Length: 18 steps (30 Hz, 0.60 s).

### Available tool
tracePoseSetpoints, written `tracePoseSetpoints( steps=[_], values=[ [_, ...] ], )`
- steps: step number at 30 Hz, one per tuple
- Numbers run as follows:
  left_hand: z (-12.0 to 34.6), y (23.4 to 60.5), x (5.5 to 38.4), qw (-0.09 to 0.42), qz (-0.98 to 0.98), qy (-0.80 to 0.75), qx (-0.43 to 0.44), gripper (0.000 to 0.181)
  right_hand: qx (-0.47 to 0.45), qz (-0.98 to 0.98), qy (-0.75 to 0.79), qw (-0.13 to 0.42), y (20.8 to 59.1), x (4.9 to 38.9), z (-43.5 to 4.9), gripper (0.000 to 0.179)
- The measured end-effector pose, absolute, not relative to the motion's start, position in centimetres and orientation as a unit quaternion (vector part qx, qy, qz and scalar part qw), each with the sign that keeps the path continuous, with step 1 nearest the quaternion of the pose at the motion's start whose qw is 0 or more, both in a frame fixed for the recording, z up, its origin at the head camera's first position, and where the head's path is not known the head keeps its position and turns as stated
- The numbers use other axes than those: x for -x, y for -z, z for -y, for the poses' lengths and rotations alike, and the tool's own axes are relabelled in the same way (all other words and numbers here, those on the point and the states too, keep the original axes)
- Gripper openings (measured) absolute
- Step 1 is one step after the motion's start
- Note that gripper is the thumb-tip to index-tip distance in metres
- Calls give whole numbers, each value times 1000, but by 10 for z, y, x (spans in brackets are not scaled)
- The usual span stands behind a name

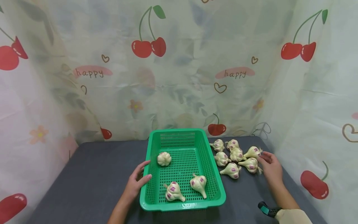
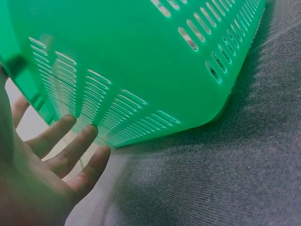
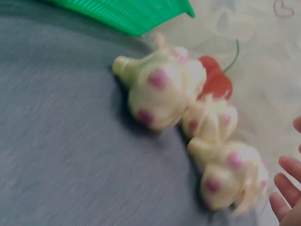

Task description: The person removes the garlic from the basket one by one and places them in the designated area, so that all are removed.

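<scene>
My left hand (image 1: 135,182) is at the left side of a green plastic basket (image 1: 183,206), its thumb by the rim. In the left wrist view, that hand's spread fingers (image 2: 77,150) lie against or close to the slotted outer wall. Inside the basket are three garlic bulbs: a round one (image 1: 164,158) at the back left and two near the front, one (image 1: 174,192) left and one (image 1: 199,185) right. My right hand (image 1: 270,168) reaches beside the rightmost garlic bulb (image 1: 253,152) outside the basket. In the right wrist view, its fingers are spread, apart from the bulbs.
Several more purple-marked garlic bulbs (image 1: 231,170) lie in a loose group right of the basket, on a dark grey table (image 1: 106,180). A patterned curtain (image 1: 179,77) with cherries encloses the back and both sides. The right wrist wears a black band (image 1: 268,210).
</scene>
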<state>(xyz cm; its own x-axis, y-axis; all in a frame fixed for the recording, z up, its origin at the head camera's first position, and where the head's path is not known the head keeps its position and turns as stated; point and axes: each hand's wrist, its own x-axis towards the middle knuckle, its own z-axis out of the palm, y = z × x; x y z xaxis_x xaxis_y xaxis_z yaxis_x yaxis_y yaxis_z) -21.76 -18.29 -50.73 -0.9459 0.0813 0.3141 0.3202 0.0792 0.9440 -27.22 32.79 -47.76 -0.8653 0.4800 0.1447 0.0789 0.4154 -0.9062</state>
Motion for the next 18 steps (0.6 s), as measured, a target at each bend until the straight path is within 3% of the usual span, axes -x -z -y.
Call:
tracePoseSetpoints(
  steps=[11,18],
  values=[
    [183,506,218,98,727,665,138,51,85,790,-573,202,423,303,-292,34],
    [182,508,219,97,728,664,141,52,46,804,-566,177,400,321,-262,36]
  ],
)
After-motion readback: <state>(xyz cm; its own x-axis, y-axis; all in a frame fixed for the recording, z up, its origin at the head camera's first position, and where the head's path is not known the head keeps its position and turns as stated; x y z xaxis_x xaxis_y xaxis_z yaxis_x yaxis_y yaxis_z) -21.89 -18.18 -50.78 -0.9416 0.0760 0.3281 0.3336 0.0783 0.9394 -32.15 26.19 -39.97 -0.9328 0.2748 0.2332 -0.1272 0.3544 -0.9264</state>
